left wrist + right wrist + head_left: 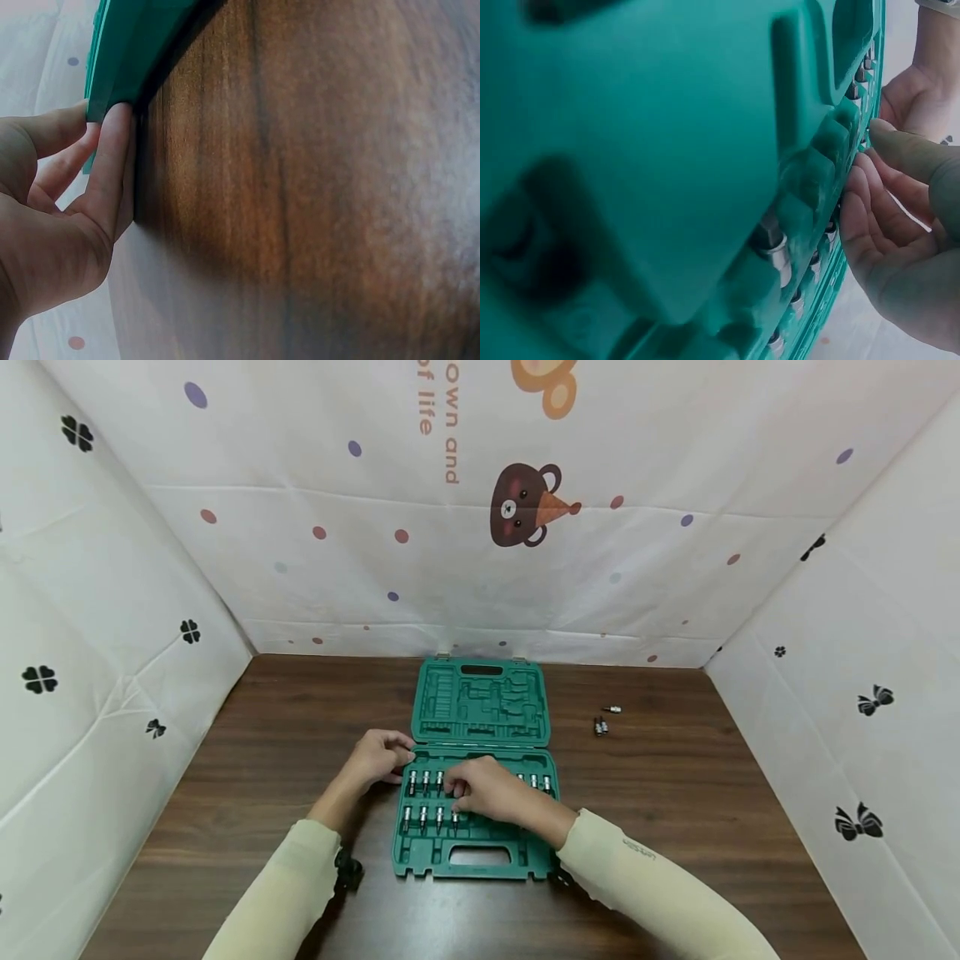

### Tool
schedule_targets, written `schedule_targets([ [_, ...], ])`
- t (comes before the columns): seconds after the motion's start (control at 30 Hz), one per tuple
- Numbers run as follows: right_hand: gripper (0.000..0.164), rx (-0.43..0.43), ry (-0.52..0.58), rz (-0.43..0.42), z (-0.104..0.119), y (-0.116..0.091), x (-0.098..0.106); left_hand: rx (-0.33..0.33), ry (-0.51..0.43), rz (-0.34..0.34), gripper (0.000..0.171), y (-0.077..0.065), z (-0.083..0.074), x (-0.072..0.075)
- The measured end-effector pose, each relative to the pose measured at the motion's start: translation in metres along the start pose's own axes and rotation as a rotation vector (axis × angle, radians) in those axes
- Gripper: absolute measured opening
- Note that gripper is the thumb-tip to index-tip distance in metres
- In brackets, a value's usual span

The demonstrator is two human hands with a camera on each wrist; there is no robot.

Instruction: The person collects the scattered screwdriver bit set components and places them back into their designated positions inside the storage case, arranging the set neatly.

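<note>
A green plastic tool case [480, 743] lies unfolded on the table, its lower half holding two rows of short silver socket bits [423, 818]. At the lower half's upper left corner, my left hand [378, 755] grips the rim; the left wrist view has the thumb on one face of the green edge [142, 52] and fingers against the other. My right hand [487, 787] reaches over the rows from the right. Its curled thumb and fingertips [860, 176] pinch at a socket bit in the case, mostly hidden by the hand.
Several loose socket bits [602, 726] lie on the brown wooden table [645, 793] right of the lid. White printed sheets [375, 568] stand behind and at both sides. The lid [482, 702] lies folded back behind the lower half.
</note>
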State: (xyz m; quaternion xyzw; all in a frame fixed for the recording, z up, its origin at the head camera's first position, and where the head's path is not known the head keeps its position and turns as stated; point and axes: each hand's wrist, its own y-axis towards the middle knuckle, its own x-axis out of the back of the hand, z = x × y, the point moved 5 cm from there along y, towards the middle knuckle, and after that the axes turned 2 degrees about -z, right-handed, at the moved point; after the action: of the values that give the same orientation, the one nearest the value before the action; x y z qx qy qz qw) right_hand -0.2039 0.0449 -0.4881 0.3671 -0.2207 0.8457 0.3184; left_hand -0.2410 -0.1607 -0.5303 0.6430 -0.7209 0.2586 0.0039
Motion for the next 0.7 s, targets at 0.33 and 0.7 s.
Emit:
schedule_targets([
  [0.33, 0.016, 0.011, 0.097, -0.105, -0.01, -0.02, 0.015, -0.002, -0.002, 0.003, 0.022, -0.002, 0.0, 0.0],
  [0.7, 0.018, -0.006, 0.148, -0.239, -0.039, -0.049, 0.041, 0.0, -0.012, 0.004, 0.023, -0.003, 0.001, -0.002],
])
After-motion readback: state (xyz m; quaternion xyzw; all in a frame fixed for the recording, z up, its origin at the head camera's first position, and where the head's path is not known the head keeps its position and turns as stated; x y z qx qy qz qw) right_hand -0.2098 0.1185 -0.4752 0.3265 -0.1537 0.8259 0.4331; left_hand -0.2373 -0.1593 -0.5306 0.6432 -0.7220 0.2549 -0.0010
